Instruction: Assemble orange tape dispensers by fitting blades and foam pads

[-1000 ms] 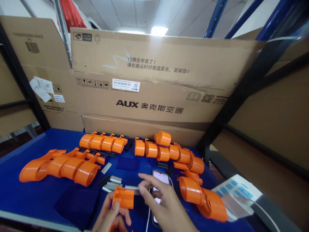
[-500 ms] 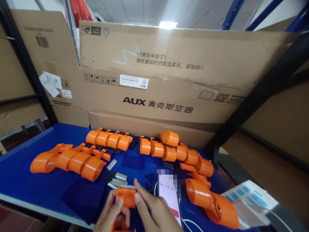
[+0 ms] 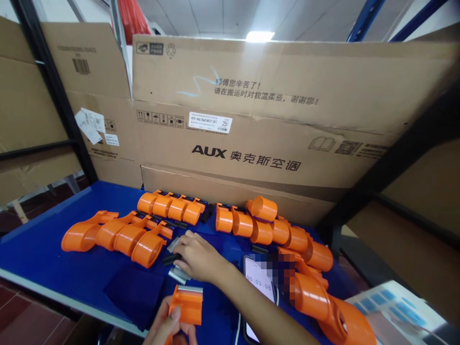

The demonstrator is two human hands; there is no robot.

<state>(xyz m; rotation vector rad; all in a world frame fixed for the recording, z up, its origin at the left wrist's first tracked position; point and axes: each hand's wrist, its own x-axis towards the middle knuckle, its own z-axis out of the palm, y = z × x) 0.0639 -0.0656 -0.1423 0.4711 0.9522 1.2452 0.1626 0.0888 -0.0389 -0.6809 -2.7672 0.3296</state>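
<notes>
Pretty crowded around the hands. Big AUX cardboard box (image 3: 251, 120) right behind everything, filling the top half of the frame.

On the blue table (image 3: 43, 258), left of centre: four orange handle shells (image 3: 115, 237) lined up side by side, touching. Just behind those, toward the middle: a row of four orange rollers (image 3: 172, 208). Right of centre, another bunch of rollers (image 3: 260, 232), roughly six in a curved line plus one sitting on top, hard to count at the far end. Lower right: looks like two bigger orange shells (image 3: 323, 306), overlapping and cut off by the frame edge.

One phone (image 3: 259, 287) with a timer screen, wedged between the right forearm and those shells. One dark blue cloth (image 3: 134, 292) lower left of centre. One sheet of blue stickers (image 3: 391, 302) far lower right.

Right hand (image 3: 196, 256) mid-frame, palm down over the small metal plates (image 3: 178, 275) and a black strip (image 3: 171, 259), fingers curled. Can't tell whether pinching anything, with the hand itself blocking the view.

Left hand (image 3: 168, 328) at bottom centre, clamped around one orange dispenser piece (image 3: 187, 304) with a toothed blade along the top, just in front of the plates.
</notes>
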